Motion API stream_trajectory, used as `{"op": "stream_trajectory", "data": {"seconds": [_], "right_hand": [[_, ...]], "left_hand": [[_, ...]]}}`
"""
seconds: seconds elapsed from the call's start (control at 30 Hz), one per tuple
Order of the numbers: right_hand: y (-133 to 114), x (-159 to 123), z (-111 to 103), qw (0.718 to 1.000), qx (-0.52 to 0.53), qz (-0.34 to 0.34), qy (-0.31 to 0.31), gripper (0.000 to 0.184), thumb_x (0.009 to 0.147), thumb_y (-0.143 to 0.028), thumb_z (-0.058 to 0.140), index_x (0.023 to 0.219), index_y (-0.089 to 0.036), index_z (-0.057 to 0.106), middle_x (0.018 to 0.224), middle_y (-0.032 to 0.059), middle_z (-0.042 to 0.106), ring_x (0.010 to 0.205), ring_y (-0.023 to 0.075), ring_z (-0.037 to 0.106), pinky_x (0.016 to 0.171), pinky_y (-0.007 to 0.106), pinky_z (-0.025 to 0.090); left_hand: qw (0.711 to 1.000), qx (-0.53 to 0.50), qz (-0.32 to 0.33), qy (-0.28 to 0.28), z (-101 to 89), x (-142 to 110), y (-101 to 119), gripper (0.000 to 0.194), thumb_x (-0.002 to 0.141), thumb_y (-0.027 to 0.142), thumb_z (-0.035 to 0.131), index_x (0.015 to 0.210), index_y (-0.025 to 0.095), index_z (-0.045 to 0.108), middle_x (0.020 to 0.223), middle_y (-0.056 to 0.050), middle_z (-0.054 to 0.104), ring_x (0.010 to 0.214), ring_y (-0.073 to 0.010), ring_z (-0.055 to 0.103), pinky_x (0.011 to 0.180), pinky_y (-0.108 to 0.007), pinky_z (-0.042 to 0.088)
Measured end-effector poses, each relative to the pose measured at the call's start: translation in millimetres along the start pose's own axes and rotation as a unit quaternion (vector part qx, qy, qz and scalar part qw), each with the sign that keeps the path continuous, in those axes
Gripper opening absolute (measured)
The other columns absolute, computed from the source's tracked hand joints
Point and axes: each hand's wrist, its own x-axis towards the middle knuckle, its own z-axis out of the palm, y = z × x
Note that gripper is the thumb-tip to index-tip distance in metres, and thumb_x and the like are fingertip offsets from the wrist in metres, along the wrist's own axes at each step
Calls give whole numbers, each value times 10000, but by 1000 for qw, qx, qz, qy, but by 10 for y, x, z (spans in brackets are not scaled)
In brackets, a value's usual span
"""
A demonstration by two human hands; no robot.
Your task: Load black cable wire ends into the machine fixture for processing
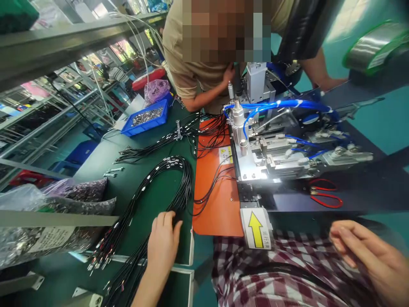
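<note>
My left hand (164,234) lies over a looped bundle of black cables (183,183) on the green table, its fingers curled down around them and the thumb on the right side. Part of the grip is hidden behind the hand. White tags and bare metal ends show along the cables. My right hand (361,247) hovers at the lower right, above my checked clothing, fingers curled in and thumb against them, with nothing visible in it. A few loose cables run across the orange board (217,217) toward the metal machine (275,157).
A co-worker (182,55) leans over the machine's far side. Behind the loop lie a second cable bundle (140,151), a wrench (179,130) and a blue tray (145,119) of small metal parts. Red-handled scissors (326,199) rest right; bags of parts (64,221) sit left.
</note>
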Motion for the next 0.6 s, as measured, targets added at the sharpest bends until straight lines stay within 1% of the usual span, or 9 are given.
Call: {"op": "stream_trajectory", "data": {"seconds": [0.13,0.23,0.3,0.37,0.43,0.47,0.5,0.53,0.6], "right_hand": [[-277,-37,107,992,-10,-53,-114,407,830,-614,509,700,-230,538,558,-18,471,468,132,434,455,236,407],[-492,-74,313,975,-37,-124,-180,357,892,-519,473,703,-222,532,559,-20,462,482,134,440,442,228,392],[-622,-137,488,947,-70,-203,-241,265,925,-406,462,759,-221,556,611,-4,524,529,144,485,479,236,405],[-743,-234,699,893,-117,-316,-297,133,926,-277,466,921,-222,587,673,8,588,583,157,530,546,260,419],[-851,-348,937,827,-158,-442,-308,298,899,-176,463,1188,-214,528,794,36,647,657,180,573,605,293,417],[-896,-402,1055,792,-186,-490,-313,395,883,-140,462,1270,-220,478,843,43,659,661,183,579,594,299,400],[-930,-448,1163,758,-211,-526,-324,478,859,-116,471,1324,-224,433,837,32,658,619,176,566,558,298,372],[-952,-481,1253,736,-229,-547,-328,511,847,-124,490,1341,-229,416,820,20,654,599,172,559,534,296,346],[-958,-495,1353,699,-258,-575,-336,395,829,-175,536,1220,-230,518,770,3,639,563,160,536,514,297,317]], "left_hand": [[997,13,-55,-49,-132,-35,-362,175,876,315,474,776,210,571,812,-39,594,680,-195,568,625,-316,455],[993,-7,-79,-89,-322,82,-308,183,892,349,467,925,218,591,684,19,561,568,-152,533,547,-266,427],[976,-90,-107,-166,-488,201,-175,270,906,374,452,1095,220,569,560,66,497,445,-124,478,468,-238,402],[892,-290,-181,-295,-611,342,5,319,895,396,481,1104,180,587,585,27,579,456,-128,545,463,-243,439],[800,-442,-217,-341,-638,477,205,331,835,357,595,1083,140,630,892,-116,714,778,-208,692,675,-308,541],[781,-480,-213,-338,-611,532,301,349,802,333,642,1093,139,638,1041,-154,705,939,-246,682,796,-346,540],[784,-493,-197,-322,-562,574,388,371,775,314,674,1102,142,641,1124,-162,685,1036,-265,652,880,-372,519],[807,-481,-174,-296,-500,601,460,369,766,315,680,1094,148,647,1139,-152,685,1063,-268,642,915,-383,507],[873,-412,-132,-228,-363,619,550,320,783,346,648,1042,159,666,1037,-110,723,973,-246,676,871,-370,533]]}}
